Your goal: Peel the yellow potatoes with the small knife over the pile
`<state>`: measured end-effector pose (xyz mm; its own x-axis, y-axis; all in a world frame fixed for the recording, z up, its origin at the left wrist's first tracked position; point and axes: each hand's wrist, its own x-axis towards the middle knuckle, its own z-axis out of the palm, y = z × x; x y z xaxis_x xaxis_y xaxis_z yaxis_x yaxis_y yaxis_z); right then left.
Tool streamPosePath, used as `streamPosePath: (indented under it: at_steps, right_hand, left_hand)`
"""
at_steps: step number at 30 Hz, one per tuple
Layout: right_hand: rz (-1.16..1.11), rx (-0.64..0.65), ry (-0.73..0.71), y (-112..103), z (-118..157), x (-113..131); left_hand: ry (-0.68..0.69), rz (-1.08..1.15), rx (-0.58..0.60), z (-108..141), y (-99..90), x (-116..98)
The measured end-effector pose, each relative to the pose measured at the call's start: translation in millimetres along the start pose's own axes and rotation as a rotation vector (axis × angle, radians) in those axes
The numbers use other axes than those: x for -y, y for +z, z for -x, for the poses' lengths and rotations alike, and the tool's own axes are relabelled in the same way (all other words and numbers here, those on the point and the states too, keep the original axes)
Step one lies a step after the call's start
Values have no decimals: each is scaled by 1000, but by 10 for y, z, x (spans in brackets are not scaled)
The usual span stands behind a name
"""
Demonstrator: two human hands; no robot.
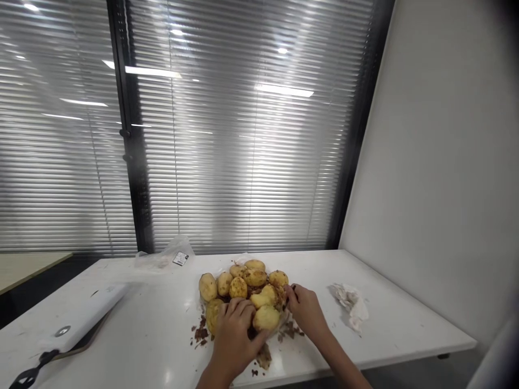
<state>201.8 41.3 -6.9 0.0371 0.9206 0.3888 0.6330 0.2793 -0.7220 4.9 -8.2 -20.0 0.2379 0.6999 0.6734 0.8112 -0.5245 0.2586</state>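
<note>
Holding anything in your left hand (234, 337)?

Partly. It's half closed, palm down, with the fingers (239, 309) curled over the near side of the potatoes (243, 289). I can't tell whether that's a true grasp or only a hand resting there, because it hides most of the potato beneath it.

Why put it there?

My guess is that a loose heap of round things on a flat table (389, 319) needs a stop, and a hand on the near side would stop them rolling toward the near edge.

And your right hand (306, 312)?

Its fingertips (291, 290) are drawn close together at the heap's right side, against a dark patch. Whatever they may have hold of is too small to make out.

Where's the heap, and which way does it lie?

It sits mid-table, nearer the far edge at its back, and runs roughly from far to near. Each potato is oval, but their long axes point every which way. Brown peel scraps (200, 335) lie around its near side. A crumpled tissue (352, 307) lies off to the right, a plastic bag (164, 255) lies behind, and a white case (81, 316) lies along the left edge.
</note>
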Motion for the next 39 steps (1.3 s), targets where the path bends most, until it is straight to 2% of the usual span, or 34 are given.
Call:
streamPosePath:
  at_steps: [3, 7, 9, 15, 21, 29, 34, 39]
  right_hand:
    - [-25, 72, -6, -22, -22, 13]
    - [-31, 28, -11, -83, -73, 25]
    - [-59, 52, -3, -124, -106, 37]
    - [-209, 255, -17, -144, -283, 228]
    - [-312, 454, -127, -85, -562, 406]
    - [-371, 816, -153, -3, -624, 189]
    - [-373, 867, -174, -82, -596, 127]
    - [-439, 881, -110, -174, -604, 123]
  left_hand:
    - [8, -10, 13, -3, 0, 9]
    - [-2, -3, 38, -5, -7, 11]
    - [-9, 1, 32, -4, -7, 9]
    - [35, -30, 8, 6, 6, 12]
    - [12, 7, -27, 6, -12, -45]
    - [108, -136, -1, -25, -46, -61]
    - [135, -182, 37, -41, -71, -59]
    - [142, -192, 40, -47, -64, -48]
